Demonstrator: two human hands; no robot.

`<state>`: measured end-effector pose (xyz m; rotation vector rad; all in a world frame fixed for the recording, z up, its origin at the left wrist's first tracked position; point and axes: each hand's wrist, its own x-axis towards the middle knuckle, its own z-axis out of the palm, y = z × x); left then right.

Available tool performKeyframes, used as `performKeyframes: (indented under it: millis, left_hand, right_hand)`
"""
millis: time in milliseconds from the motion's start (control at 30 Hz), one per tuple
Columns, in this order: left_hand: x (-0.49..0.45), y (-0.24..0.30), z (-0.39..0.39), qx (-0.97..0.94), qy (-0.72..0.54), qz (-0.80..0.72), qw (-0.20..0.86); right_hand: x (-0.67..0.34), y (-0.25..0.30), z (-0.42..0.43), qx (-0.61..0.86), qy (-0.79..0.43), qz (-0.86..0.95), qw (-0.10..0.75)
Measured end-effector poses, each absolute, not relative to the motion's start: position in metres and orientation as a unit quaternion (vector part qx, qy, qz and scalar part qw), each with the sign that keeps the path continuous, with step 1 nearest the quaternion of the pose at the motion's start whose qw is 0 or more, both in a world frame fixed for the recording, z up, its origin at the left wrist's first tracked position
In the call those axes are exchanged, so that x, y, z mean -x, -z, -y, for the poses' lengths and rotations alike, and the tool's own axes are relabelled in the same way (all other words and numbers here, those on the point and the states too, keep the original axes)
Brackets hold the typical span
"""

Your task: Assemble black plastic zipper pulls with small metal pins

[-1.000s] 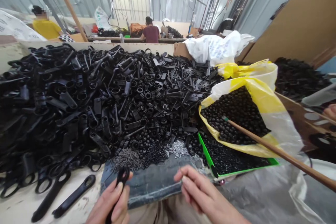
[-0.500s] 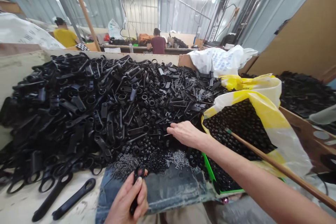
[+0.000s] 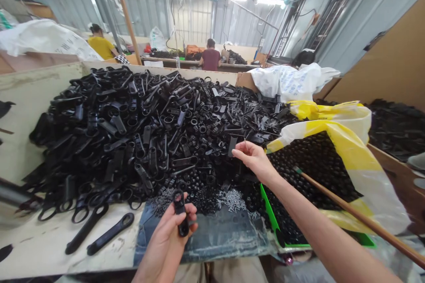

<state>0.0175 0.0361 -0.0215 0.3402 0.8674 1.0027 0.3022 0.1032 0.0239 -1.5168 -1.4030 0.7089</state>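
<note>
My left hand (image 3: 169, 232) is closed around a black plastic handle piece (image 3: 181, 214), held upright near the table's front edge over a blue denim cloth (image 3: 219, 236). My right hand (image 3: 254, 159) is stretched out over the big heap of black plastic parts (image 3: 133, 128). Its fingers pinch a small flat black strip (image 3: 232, 146) lifted from the heap, and a thin pin also sticks up from them. A small pile of silver pins (image 3: 232, 199) lies on the cloth's far edge, between the two hands.
A yellow-and-clear bag of small black beads (image 3: 318, 159) sits at the right over a green tray (image 3: 275, 223). A wooden stick (image 3: 358, 219) slants across the bag. Two long black handles (image 3: 99, 234) lie on the table at front left. Two people work at a far bench.
My right hand went out from the cloth to the heap and lifted a black strip. My left hand raised its handle piece a little. The view tilted upward.
</note>
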Motion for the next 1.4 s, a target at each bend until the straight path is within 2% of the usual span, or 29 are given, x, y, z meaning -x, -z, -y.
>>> performKeyframes:
  millis: [100,200,300,367,567,767,1000,1133,1233,1333,1400]
  left_hand:
    - [-0.026,0.019,-0.033,-0.154,-0.461,-0.392,0.781]
    - [-0.033,0.015,-0.028,-0.158,-0.466,-0.371,0.787]
    - [-0.036,0.015,-0.023,-0.145,-0.46,-0.348,0.804]
    - [-0.036,0.018,-0.019,-0.138,-0.458,-0.344,0.808]
    - [-0.041,0.04,-0.011,-0.134,-0.46,-0.345,0.807]
    - [-0.049,0.049,-0.005,-0.1,-0.504,-0.375,0.772]
    - [-0.039,0.055,0.005,-0.22,-0.517,-0.471,0.68]
    - [-0.025,0.053,0.001,-0.277,-0.501,-0.496,0.653]
    - [-0.023,0.043,0.001,-0.354,-0.416,-0.489,0.68]
    - [-0.025,0.034,0.011,-0.425,-0.336,-0.443,0.714]
    - [-0.023,0.029,0.023,-0.431,-0.333,-0.416,0.728]
  right_hand:
    - [-0.274,-0.021,-0.082,0.604,-0.403,0.489,0.484]
    - [-0.234,-0.012,-0.04,0.574,-0.507,0.446,0.463]
    - [-0.198,0.012,0.001,0.524,-0.635,0.348,0.449]
    - [-0.182,0.034,0.016,0.509,-0.662,0.292,0.466]
    - [-0.164,0.076,0.016,0.485,-0.607,0.283,0.562]
    - [-0.158,0.072,0.017,0.457,-0.599,0.297,0.587]
    - [-0.146,0.065,0.021,0.494,-0.549,0.274,0.616]
    - [-0.155,0.049,0.019,0.548,-0.512,0.342,0.566]
    - [-0.17,0.032,0.017,0.581,-0.487,0.392,0.521]
    - [-0.183,0.018,0.016,0.525,-0.556,0.425,0.484]
    - [-0.185,0.012,0.016,0.471,-0.616,0.445,0.448]
